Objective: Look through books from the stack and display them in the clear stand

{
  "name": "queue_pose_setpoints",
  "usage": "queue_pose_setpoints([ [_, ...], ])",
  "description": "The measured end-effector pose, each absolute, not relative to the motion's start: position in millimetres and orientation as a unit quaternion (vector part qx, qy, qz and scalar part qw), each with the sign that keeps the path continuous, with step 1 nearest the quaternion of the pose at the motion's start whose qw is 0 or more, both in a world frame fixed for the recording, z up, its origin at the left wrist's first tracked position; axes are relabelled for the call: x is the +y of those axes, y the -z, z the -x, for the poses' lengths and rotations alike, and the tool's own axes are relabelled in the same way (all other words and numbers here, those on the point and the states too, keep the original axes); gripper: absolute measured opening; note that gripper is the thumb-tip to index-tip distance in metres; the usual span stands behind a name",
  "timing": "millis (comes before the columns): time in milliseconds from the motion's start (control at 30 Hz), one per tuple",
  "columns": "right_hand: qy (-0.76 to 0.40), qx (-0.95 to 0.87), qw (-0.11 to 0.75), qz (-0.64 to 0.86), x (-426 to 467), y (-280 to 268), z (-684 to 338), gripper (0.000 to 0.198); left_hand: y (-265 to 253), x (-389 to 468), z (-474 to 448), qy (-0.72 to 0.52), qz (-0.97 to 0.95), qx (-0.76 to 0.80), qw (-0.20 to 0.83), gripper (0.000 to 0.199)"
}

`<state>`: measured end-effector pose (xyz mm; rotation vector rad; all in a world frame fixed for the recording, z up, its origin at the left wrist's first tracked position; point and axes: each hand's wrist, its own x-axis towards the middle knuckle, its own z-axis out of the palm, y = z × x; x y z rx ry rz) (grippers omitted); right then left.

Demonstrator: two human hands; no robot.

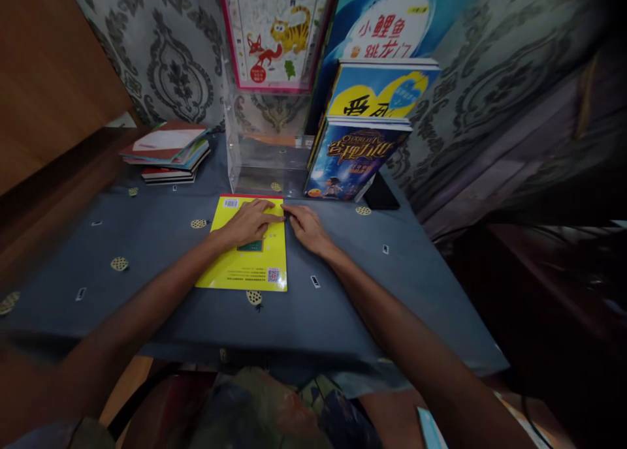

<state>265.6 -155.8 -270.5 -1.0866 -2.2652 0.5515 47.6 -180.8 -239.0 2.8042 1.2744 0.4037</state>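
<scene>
surface: table w/ blue-grey patterned cloth
centre: yellow book, flat
far left: book stack
back: clear acrylic stand, upright books

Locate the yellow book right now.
Head view, centre: yellow book flat on the blue tablecloth, under the left hand, before the clear stand.

Left hand flat, palm down, right hand beside it, fingertips touching
</scene>
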Motion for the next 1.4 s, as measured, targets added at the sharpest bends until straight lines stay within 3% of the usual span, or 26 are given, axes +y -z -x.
queue_pose_setpoints([
  [267, -0.169, -0.856, 0.222, 0.435, -169, 256, -259, 0.055, 233, -230, -54, -0.136, -0.924, 0.357, 0.033, 0.046],
  [767, -0.148, -0.861, 0.214, 0.437, -176, 252, -258, 0.049, 213, -331, -56, -0.075, -0.936, 0.324, 0.116, 0.052],
  [967, -0.141, -0.863, 0.220, 0.432, -183, 246, -259, 0.043, 213, -330, -28, -0.180, -0.893, 0.368, 0.185, 0.047],
  [1133, -0.133, -0.906, 0.220, 0.337, -250, 230, -221, 0.038, 223, -331, 25, -0.219, -0.790, 0.564, 0.094, 0.040],
  [1233, -0.171, -0.947, 0.175, 0.208, -307, 229, -182, 0.042, 234, -338, 42, -0.208, -0.785, 0.578, 0.082, 0.041],
  [1400, -0.162, -0.955, 0.140, 0.205, -347, 238, -156, 0.062, 247, -344, 45, -0.205, -0.788, 0.577, 0.065, 0.044],
])
